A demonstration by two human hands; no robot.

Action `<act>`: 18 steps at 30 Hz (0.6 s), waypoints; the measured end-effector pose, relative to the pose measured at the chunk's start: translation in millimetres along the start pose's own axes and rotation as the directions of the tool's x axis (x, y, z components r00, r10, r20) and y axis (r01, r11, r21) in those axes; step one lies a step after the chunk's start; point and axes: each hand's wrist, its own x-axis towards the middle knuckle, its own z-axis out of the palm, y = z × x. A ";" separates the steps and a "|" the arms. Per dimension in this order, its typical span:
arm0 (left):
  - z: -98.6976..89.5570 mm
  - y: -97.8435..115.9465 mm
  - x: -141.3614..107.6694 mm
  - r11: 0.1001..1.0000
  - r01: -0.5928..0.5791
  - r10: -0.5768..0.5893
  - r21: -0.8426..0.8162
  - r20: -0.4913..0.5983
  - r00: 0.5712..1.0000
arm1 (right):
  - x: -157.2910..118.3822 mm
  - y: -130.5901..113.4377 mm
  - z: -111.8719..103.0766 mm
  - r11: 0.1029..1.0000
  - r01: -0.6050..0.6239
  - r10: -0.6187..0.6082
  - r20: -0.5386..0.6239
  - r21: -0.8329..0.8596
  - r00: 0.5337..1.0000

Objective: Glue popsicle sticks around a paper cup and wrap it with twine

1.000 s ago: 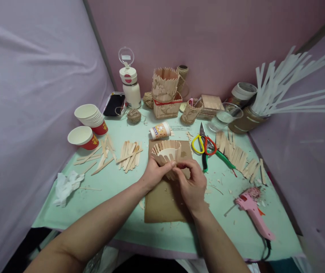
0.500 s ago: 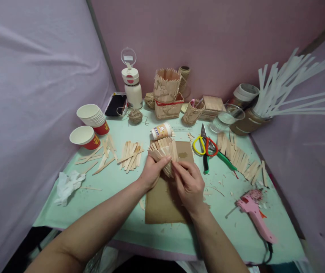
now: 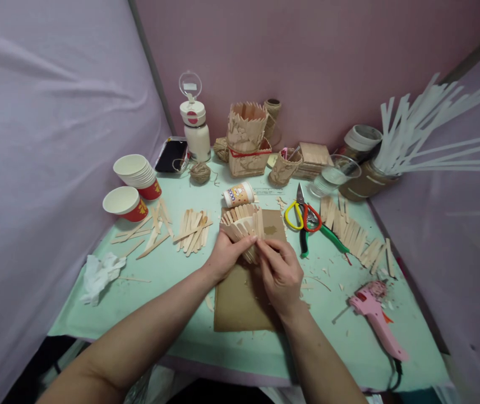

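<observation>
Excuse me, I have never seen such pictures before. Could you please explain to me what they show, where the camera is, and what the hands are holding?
There is no robot here: these are a person's bare hands. Every picture comes from one camera on the person's head, looking forward and down.

The left hand holds a cup-like piece covered with upright wooden sticks. The fingers of the right hand touch its side. Below lies a cardboard sheet on the pale green table.

On the left are paper cups and loose sticks. On the right are scissors with yellow and red handles, and a pink glue gun. Behind stand a white bottle and other stick-covered containers.
</observation>
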 end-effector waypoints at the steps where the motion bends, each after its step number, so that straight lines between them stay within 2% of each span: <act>1: -0.8 -0.5 0.2 1.000 -0.011 0.011 0.011 0.001 1.000 | 0.2 -0.9 0.0 1.000 -0.005 0.005 0.003 0.007 1.000; 5: -8.5 -1.7 3.1 0.993 -0.064 0.068 0.102 -0.029 0.997 | 4.9 -5.3 -1.6 0.996 -0.056 0.056 0.007 0.064 0.998; 8: -16.5 -2.0 7.4 0.984 -0.102 0.120 0.145 -0.118 0.986 | 11.7 -5.0 -4.4 0.972 -0.193 0.199 -0.033 0.130 0.979; 10: -20.5 -1.6 10.1 0.985 -0.107 0.131 0.138 -0.180 0.975 | 15.5 -2.2 -5.8 0.906 -0.368 0.378 -0.006 0.208 0.926; 13: -22.6 0.2 12.2 0.985 -0.101 0.131 0.137 -0.224 0.966 | 18.0 3.0 -5.9 0.715 -0.623 0.598 0.184 0.319 0.780; 15: -22.4 1.5 12.0 0.984 -0.099 0.131 0.145 -0.235 0.963 | 18.0 4.5 -5.0 0.634 -0.695 0.633 0.289 0.340 0.718; 18: -22.4 1.6 10.5 0.982 -0.108 0.139 0.153 -0.206 0.969 | 18.1 3.5 -3.7 0.618 -0.719 0.632 0.344 0.317 0.695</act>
